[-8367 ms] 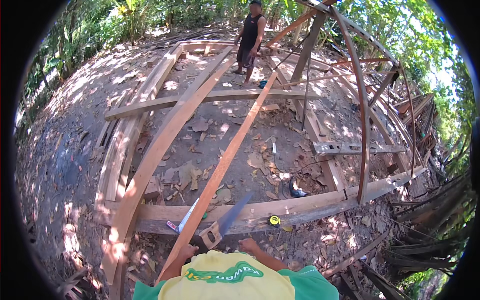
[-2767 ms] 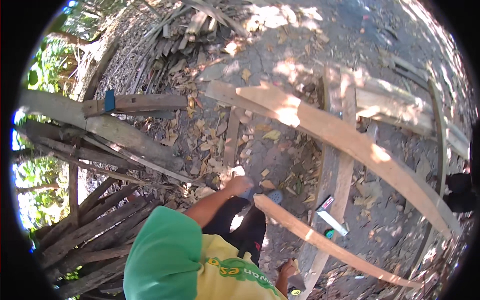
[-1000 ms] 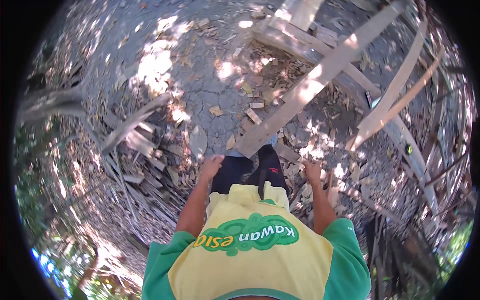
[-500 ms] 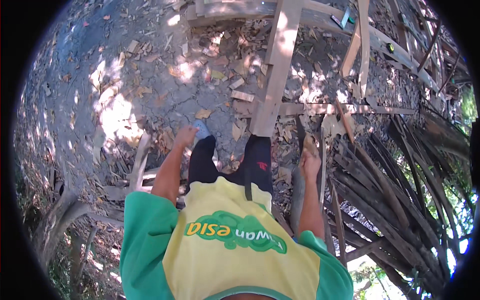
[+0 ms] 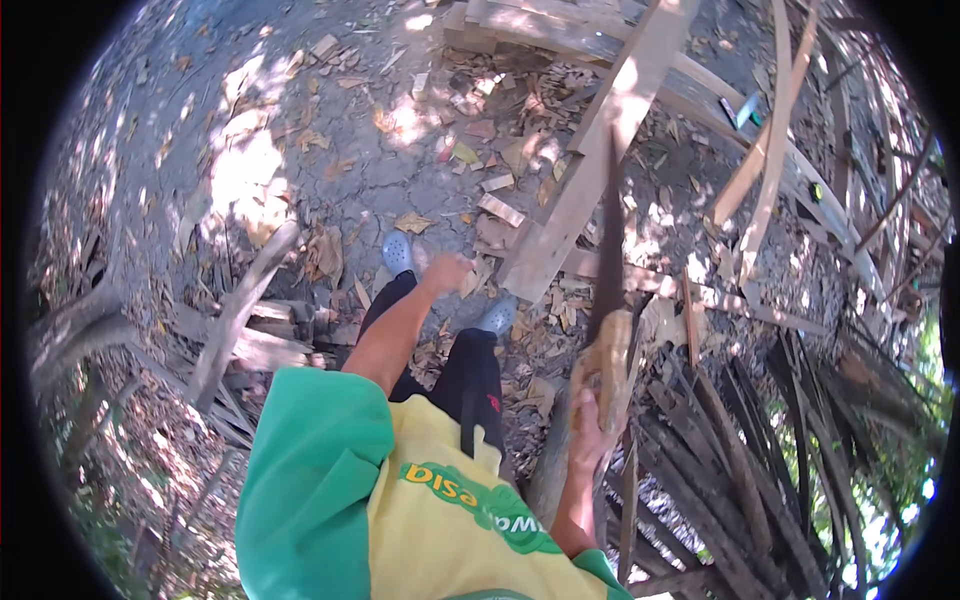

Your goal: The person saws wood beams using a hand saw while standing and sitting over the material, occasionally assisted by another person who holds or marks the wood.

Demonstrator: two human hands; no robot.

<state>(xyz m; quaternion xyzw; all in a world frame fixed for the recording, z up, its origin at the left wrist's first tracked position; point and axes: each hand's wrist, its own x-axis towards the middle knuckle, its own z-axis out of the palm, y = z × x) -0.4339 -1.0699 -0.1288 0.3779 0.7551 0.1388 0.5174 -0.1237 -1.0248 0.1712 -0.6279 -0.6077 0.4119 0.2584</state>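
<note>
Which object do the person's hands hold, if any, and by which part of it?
The right hand holds a handsaw by its wooden handle, with the blade pointing away from the body. No object is visible in the left hand.

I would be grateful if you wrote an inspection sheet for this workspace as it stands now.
Surface: cracked earth ground, patched with sunlight.
Tools and timber: handsaw in the right hand; its blade overlaps the wide plank in view, contact cannot be told. Yellow-and-black tape measure on a beam.
Clutter: wood offcuts and dry leaves near the person's feet.
Hands: right gripping the saw's wooden handle; left hand seems to hold nothing, fingers blurred.
Cables: nothing seen.
Surroundings: dark timber pile on the right, weathered branch on the left.
</note>
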